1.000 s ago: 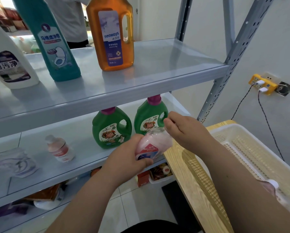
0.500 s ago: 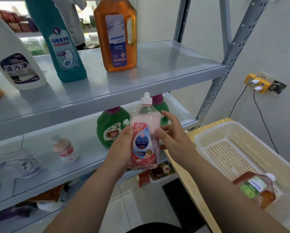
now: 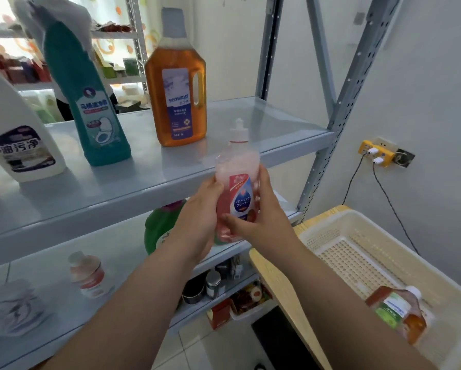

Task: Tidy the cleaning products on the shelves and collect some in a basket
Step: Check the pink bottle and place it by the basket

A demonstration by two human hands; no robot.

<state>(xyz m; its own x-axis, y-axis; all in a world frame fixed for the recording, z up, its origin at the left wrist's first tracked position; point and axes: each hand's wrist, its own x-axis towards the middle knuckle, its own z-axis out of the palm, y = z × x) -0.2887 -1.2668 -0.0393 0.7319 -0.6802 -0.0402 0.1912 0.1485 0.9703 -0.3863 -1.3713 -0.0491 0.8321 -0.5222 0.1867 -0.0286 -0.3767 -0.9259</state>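
Left hand (image 3: 197,220) and right hand (image 3: 258,220) are lifting the pink bottle (image 3: 237,182) toward the upper shelf (image 3: 264,129).

A second ago it was lying tilted and low. Now both hands are gripping its sides and holding it upright before the shelf edge, so it is probably heading beside the amber bottle (image 3: 176,102), not the basket (image 3: 328,220). That is sitting right, on the wooden worktop (image 3: 277,284), holding one orange bottle (image 3: 400,316); a grey wall is rising behind.

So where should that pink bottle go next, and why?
Probably a short lift forward onto the upper shelf, right of the amber bottle: the left hand and right hand hold the pink bottle upright at that shelf's edge, and that spot looks bare.
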